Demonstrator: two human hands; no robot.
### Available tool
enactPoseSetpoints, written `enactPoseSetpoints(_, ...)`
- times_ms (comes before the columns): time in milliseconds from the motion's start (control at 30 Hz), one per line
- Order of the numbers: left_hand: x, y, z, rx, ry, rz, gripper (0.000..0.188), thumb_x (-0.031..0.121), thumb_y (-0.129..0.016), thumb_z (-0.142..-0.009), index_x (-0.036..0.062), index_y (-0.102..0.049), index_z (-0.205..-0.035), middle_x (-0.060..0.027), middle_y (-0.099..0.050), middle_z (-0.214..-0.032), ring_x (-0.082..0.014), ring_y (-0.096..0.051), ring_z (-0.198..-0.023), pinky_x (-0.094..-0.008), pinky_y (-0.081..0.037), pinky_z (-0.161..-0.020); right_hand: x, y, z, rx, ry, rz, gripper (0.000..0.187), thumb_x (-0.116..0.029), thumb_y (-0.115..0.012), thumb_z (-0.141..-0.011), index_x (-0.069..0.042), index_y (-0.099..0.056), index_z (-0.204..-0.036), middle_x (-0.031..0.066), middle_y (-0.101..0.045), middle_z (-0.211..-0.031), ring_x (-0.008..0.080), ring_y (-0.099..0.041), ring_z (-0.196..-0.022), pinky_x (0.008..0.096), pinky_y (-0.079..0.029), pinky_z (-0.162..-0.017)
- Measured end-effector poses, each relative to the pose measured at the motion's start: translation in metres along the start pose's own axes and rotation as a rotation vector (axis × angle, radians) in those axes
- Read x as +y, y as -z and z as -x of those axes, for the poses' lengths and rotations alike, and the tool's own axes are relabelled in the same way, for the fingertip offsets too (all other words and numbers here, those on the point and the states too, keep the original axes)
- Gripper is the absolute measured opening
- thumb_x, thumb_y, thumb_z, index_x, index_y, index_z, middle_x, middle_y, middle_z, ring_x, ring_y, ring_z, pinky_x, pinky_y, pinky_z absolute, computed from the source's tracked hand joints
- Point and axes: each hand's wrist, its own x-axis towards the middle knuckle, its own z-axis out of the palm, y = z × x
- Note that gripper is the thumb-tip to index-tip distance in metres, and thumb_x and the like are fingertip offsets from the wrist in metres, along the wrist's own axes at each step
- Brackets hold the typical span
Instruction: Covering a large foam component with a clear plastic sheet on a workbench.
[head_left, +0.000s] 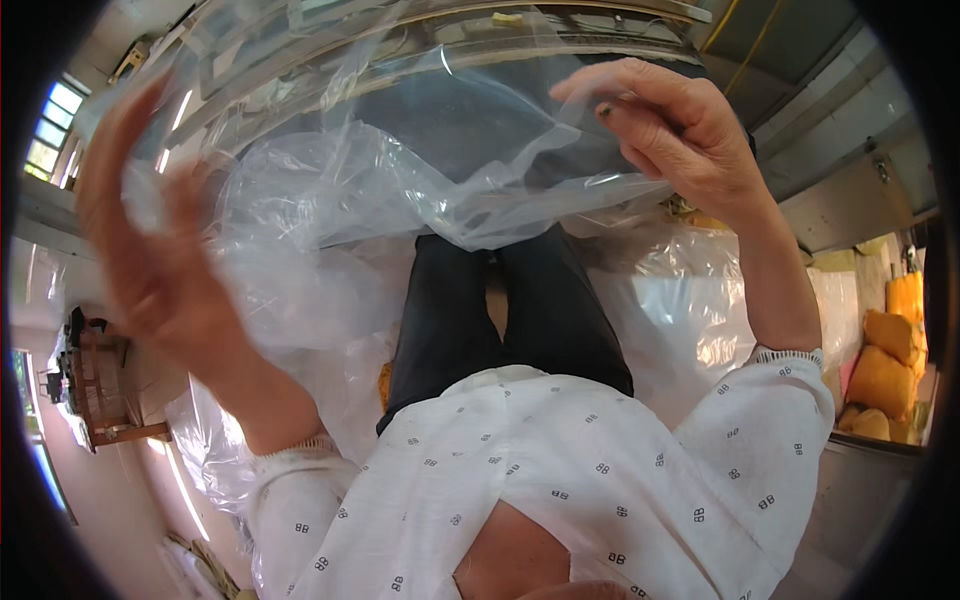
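Observation:
A large clear plastic sheet [310, 170] hangs in crumpled folds in front of my legs and spreads up toward the dark surface. My right hand [680, 130] is raised at the upper right, its fingers curled, with the sheet's edge caught at thumb and fingertips. At the far left my left hand [150, 240] is raised and smeared by motion. Its fingers and thumb look apart in a curved shape beside the film; I make out no firm grip on it.
A dark flat surface [460, 120] lies ahead under the film. More clear plastic [690, 290] lies around my legs. A wooden chair-like frame [105, 400] stands at the left, and yellow-orange bundles [885, 350] are stacked at the right. A window [55, 125] is at the upper left.

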Motion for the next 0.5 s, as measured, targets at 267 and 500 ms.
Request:
enactPoseSetpoints(267, 0.021, -0.096, -0.035, -0.836, -0.144, 0.281, 0.038, 0.022, -0.061, -0.079, 0.0042, -0.055, -0.113, -0.0132, -0.057, -0.111, -0.0242, -0.051, -0.109, -0.0415, -0.034, -0.096, -0.019, -0.01, 0.013, 0.045, 0.085, 0.085, 0.014, -0.007, -0.055, -0.086, -0.002, -0.061, -0.097, -0.0018, -0.057, -0.075, 0.0034, -0.045, -0.064, 0.0181, -0.038, -0.056)
enactPoseSetpoints(500, 0.019, -0.112, -0.031, -0.395, 0.428, 0.626, 0.031, 0.017, -0.062, -0.079, -0.0002, -0.059, -0.104, -0.0131, -0.061, -0.102, -0.0235, -0.06, -0.09, -0.0332, -0.04, -0.089, 0.04, 0.011, 0.043, 0.072, 0.052, 0.138, 0.007, -0.009, -0.06, -0.081, -0.003, -0.061, -0.086, -0.0004, -0.056, -0.081, 0.0067, -0.05, -0.073, 0.0204, -0.04, -0.064)
